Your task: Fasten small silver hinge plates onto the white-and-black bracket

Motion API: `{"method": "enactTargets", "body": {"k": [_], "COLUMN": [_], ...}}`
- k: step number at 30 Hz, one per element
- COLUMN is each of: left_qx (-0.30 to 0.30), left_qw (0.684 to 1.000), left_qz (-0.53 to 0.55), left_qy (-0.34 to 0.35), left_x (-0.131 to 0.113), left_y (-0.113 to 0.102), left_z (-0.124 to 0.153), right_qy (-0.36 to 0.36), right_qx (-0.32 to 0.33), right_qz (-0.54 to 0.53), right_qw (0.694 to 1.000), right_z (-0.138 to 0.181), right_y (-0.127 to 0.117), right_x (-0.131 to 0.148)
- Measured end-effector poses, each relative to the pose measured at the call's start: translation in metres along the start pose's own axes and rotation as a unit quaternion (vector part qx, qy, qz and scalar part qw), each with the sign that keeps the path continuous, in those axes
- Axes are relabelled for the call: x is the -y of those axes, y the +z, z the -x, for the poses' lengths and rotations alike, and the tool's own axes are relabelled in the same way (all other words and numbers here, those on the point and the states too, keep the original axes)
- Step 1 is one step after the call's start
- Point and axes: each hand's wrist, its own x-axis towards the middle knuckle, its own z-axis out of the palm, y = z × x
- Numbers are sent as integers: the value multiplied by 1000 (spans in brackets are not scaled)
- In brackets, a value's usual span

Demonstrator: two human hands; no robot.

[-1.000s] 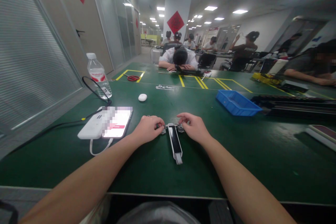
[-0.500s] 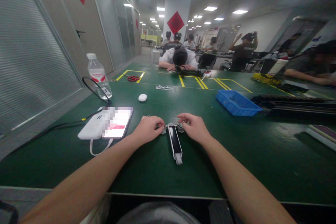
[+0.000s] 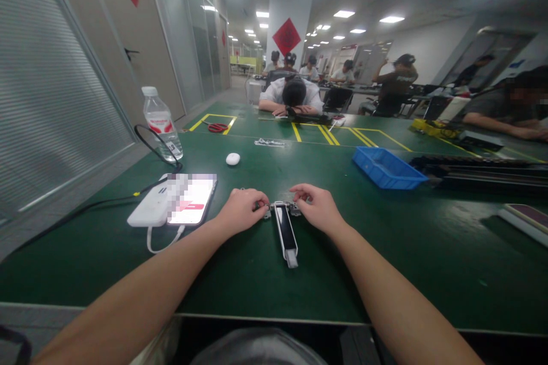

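A narrow black and silver metal bar [image 3: 286,233] lies on the green table [image 3: 385,251], pointing toward me, with small metal fittings at its far end. My left hand [image 3: 240,210] is curled at the left side of that end, fingers pinched on a small metal part. My right hand [image 3: 314,206] is curled at the right side, fingertips pinched on the fitting there. What the fingers enclose is mostly hidden.
Left of my hands lie a lit phone [image 3: 192,199] and a white power bank [image 3: 149,208] with cables. Farther back stand a water bottle [image 3: 160,122], a small white case [image 3: 233,159] and a blue tray [image 3: 387,168]. Other people sit at tables beyond.
My hands and the bar have stayed put. A person in the background lowered their raised arms.
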Motion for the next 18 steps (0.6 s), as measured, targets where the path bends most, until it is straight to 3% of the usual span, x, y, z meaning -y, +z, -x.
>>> {"method": "enactTargets", "body": {"k": [7, 13, 18], "left_qx": [-1, 4, 1], "left_qw": [1000, 1000, 1000], "left_qz": [6, 6, 2], "left_qy": [8, 5, 3], "left_x": [0, 0, 1], "left_y": [-1, 0, 0], "left_z": [1, 0, 0], "right_qy": [16, 59, 7], "right_qx": [38, 25, 55], "right_qz": [39, 119, 163], "right_qw": [998, 991, 985], "right_z": [0, -5, -6], "right_y": [-2, -6, -1], "right_x": [3, -9, -25]}}
